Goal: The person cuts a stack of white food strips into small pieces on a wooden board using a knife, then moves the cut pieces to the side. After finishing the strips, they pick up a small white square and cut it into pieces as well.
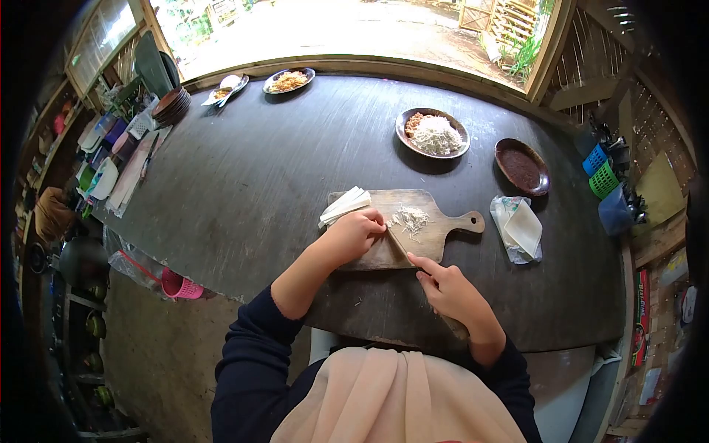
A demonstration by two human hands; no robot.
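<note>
A plate (410, 150) holds white shreds (439, 137) beside brown food (413, 124); a wrapper (505, 207) holds a white slab (523, 230). On the board (427, 247) lie strips (346, 204) and a cut pile (410, 219). The left hand (358, 235) curls beside the strips, its grip on them hidden; the right hand (450, 294) grasps the knife (400, 244), blade near the left fingertips.

Hands (456, 297) use a knife (399, 244) over a wooden board (432, 242)

At centre, two hands (355, 235), one knife (401, 244), one board (444, 218). Four plates (522, 164) stand singly: two toward eleven o'clock, one at one, one at two. One packet (520, 229) at three. Four baskets (603, 179): three near three, one at eight.
</note>
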